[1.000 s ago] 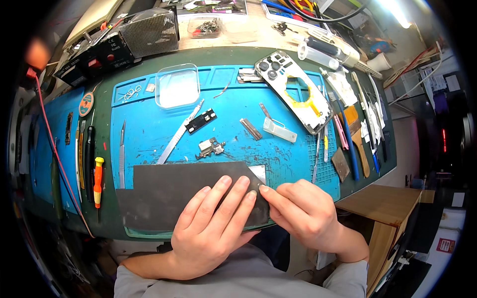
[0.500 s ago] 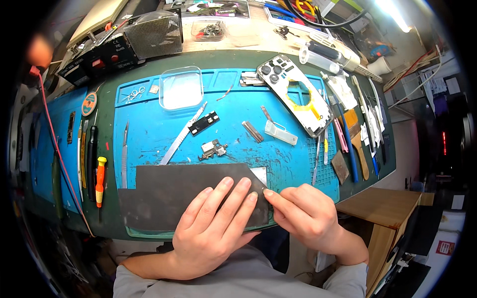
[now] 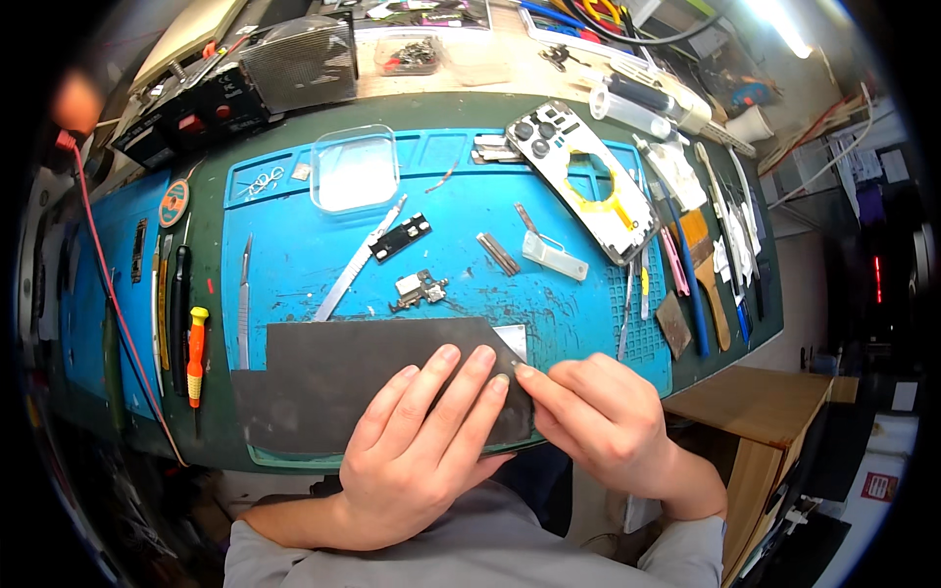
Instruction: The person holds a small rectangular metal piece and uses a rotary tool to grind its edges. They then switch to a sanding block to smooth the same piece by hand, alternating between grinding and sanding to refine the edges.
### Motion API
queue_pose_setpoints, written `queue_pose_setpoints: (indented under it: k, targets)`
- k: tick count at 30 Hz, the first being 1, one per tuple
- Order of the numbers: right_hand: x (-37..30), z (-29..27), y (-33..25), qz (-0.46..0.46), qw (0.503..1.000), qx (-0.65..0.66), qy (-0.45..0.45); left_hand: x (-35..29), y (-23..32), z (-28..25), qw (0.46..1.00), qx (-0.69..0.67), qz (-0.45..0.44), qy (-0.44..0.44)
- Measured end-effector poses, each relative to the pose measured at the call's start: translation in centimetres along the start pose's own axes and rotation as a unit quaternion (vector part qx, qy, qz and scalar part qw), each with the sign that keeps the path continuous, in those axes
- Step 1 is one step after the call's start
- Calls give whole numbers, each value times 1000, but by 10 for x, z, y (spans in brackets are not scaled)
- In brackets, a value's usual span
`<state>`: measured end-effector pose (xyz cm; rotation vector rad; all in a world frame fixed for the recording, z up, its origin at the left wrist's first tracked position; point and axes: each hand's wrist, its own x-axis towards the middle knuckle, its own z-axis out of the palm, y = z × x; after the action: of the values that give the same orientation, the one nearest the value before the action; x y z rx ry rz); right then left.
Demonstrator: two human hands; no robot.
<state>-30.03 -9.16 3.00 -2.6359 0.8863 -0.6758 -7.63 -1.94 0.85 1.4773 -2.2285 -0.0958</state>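
A dark grey sheet, matt like sandpaper (image 3: 323, 382), lies along the front edge of the blue mat. My left hand (image 3: 417, 461) rests on it, fingers stretched out and pressing it down. At the sheet's slanted right edge my right hand (image 3: 603, 421) is closed, with the index fingertip against the sheet. A tiny pale bit shows at that fingertip; the rest of what it pinches is too small to make out. A pale flat piece (image 3: 511, 340) pokes out from under the sheet's corner. Beyond the sheet lies a small metal part (image 3: 417, 289).
The blue mat (image 3: 451, 235) bears a phone frame (image 3: 585, 181), a clear plastic box (image 3: 355, 169), a steel ruler-like strip (image 3: 343, 284), a black part (image 3: 401, 238) and a scalpel (image 3: 245, 294). An orange screwdriver (image 3: 197, 358) lies left; several brushes and tools (image 3: 686, 279) lie right.
My right index fingertip has slid slightly left and up onto the edge of the sheet. My left hand stays in place on it. The whole view has shifted a little.
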Motion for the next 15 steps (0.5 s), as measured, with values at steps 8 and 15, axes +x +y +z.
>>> queue_pose_setpoints:
  k: [8,15]
  targets:
    - [10,3,3,-6,1000,11,6,0,-1,-1,1000,3,3,-1]
    - [4,1,-1,4,1000,3,4,-1,-1,0,1000,1,7,-1]
